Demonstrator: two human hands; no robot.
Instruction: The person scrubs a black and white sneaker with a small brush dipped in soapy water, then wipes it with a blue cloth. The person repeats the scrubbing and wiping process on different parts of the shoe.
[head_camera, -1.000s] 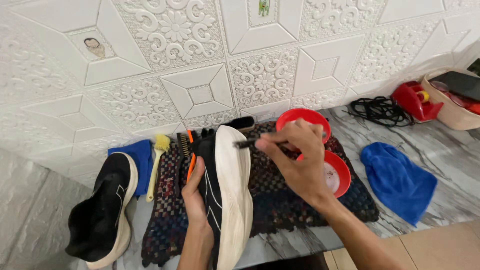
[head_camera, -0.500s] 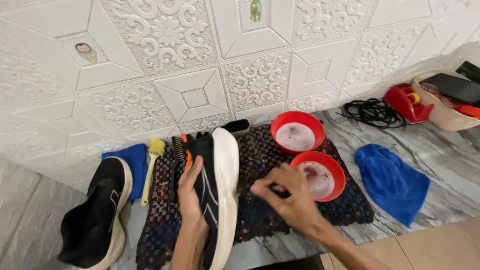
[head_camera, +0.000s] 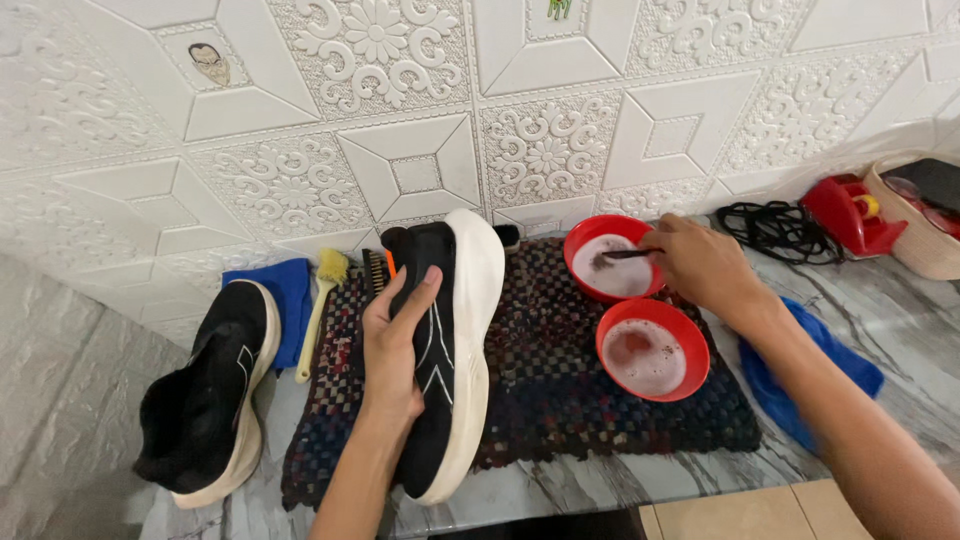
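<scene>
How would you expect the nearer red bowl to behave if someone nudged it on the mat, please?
The nearer red bowl looks like thin plastic, so probably light. It holds foamy liquid, so a push may slosh it. The woven mat beneath would likely grip rather than let it slide.

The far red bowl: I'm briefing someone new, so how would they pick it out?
On the dark woven mat are two red bowls. It is the far red bowl, nearer the wall, foamy inside, where the right hand dips a small brush.
</scene>
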